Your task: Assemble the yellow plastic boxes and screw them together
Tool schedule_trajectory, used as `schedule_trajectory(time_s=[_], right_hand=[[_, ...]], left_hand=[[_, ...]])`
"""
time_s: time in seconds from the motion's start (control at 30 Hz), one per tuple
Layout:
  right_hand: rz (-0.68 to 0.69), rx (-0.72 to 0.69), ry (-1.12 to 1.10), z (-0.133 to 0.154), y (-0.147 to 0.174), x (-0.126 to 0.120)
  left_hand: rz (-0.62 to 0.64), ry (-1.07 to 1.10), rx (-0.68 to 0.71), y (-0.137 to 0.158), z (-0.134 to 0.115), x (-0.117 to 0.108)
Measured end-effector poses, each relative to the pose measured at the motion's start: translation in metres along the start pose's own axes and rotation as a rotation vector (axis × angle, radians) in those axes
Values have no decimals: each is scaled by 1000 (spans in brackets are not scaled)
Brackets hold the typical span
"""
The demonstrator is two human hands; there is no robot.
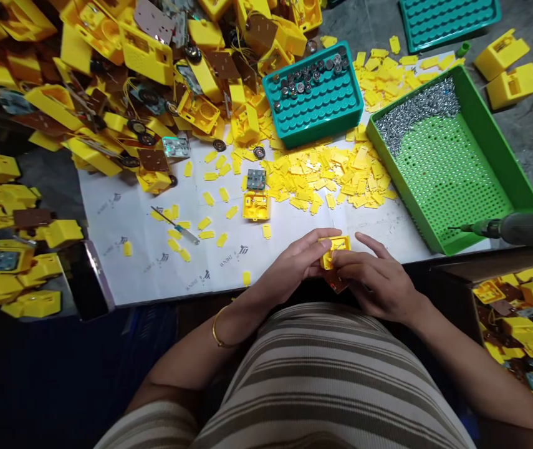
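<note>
Close to my body at the table's front edge, my left hand (304,257) grips a small yellow plastic housing (340,244) by its left side. The housing's open inner side faces up. My right hand (378,280) is at its lower right, fingers curled in against the housing and a brown circuit board (336,282) hanging below it. The fingers partly hide the board. Farther forward on the white paper lies another yellow housing (256,207), with a grey-green circuit board (256,179) just behind it.
Small yellow tabs (331,171) lie heaped ahead. A teal tray (315,118) holds round metal parts. The green basket (420,206) holds screws, with an electric screwdriver (518,228) over its edge. Left are a screwdriver (179,228), a phone (83,277) and piled yellow housings (147,53). A box (453,280) stands right.
</note>
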State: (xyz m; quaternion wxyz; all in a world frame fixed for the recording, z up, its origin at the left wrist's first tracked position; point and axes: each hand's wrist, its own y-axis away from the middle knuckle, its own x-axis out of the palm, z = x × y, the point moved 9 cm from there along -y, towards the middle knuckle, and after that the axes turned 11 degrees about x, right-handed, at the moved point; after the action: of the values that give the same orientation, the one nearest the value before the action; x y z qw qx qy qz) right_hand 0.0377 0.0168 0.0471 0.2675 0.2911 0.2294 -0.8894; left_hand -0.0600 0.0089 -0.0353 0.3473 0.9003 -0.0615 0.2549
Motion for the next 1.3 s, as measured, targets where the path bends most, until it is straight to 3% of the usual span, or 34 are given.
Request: schedule_trajectory(time_s=[0.1, 0.43, 0.83, 1.07, 1.3], right_hand=[[47, -59, -18, 2, 1, 4], [89, -91, 75, 7, -3, 6], [54, -34, 76, 8, -5, 10], [-196, 36, 186, 8, -1, 4], [-209, 68, 55, 3, 4, -5]], left_hand=[[11, -78, -35, 1, 1, -4], [-22, 32, -7, -2, 3, -5], [-88, -14, 76, -2, -5, -6], [-74, 44, 140, -6, -11, -2], [-72, -23, 162, 0, -17, -3]])
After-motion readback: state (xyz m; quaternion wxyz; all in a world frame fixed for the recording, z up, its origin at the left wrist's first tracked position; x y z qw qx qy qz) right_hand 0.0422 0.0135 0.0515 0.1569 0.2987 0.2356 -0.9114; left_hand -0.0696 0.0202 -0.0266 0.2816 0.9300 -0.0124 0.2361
